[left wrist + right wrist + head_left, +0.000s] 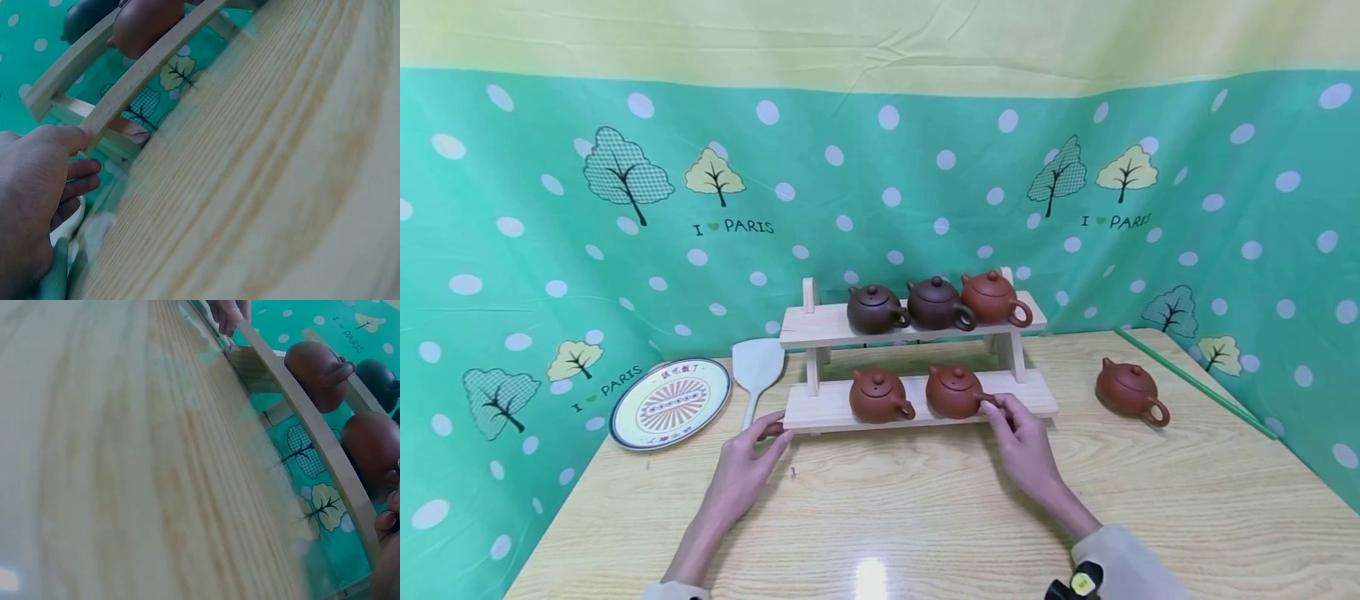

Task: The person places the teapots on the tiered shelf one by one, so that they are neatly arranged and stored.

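Observation:
A two-tier wooden shelf (pixel 820 408) stands on the table. On its lower tier sit two reddish-brown teapots, the left one (pixel 874 395) and the right one (pixel 951 392). My right hand (pixel 1024 442) pinches the handle of the right teapot, which rests on the board. My left hand (pixel 741 471) grips the left end of the lower tier; in the left wrist view its thumb lies over the board's end (pixel 90 128). Two dark brown teapots (pixel 872 309) (pixel 935 303) and a reddish-brown one (pixel 988 297) sit on the upper tier, handles to the right.
Another reddish-brown teapot (pixel 1126 390) stands on the table at the right, beside a long green stick (pixel 1195 382). At the left lie a white spatula (pixel 757 364) and a patterned plate (pixel 636 417), near the shelf's left end. A green dotted curtain (pixel 880 192) hangs behind.

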The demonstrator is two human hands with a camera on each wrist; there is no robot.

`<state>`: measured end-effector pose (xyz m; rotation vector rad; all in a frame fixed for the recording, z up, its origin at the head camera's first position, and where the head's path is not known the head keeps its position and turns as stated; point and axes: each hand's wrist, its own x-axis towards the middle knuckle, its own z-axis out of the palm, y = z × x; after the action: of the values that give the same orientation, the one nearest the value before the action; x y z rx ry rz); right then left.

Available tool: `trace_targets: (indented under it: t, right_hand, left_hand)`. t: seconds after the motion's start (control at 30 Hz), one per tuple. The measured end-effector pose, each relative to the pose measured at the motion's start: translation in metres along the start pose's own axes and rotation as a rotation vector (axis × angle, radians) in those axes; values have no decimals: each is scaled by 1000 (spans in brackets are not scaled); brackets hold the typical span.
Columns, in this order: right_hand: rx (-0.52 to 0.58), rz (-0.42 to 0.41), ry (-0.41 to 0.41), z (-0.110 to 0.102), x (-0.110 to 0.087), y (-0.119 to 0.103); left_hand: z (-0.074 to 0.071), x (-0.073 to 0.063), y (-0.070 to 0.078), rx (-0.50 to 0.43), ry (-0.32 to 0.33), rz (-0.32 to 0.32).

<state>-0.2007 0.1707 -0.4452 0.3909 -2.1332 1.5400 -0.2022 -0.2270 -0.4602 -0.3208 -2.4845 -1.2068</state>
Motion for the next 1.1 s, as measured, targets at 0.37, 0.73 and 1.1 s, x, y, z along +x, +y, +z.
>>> trace_targets:
  t: [0.37,0.73,1.1]
  right_hand:
    - [14,14,-1,9,1,-1]
    - [54,42,-41,14,2,-2]
    - [79,57,-43,16,2,-2]
  left_hand:
    - [0,0,0,6,-7,-5]
    - [0,-1,0,13,-6,-16]
    - [0,-1,0,16,-10,-17]
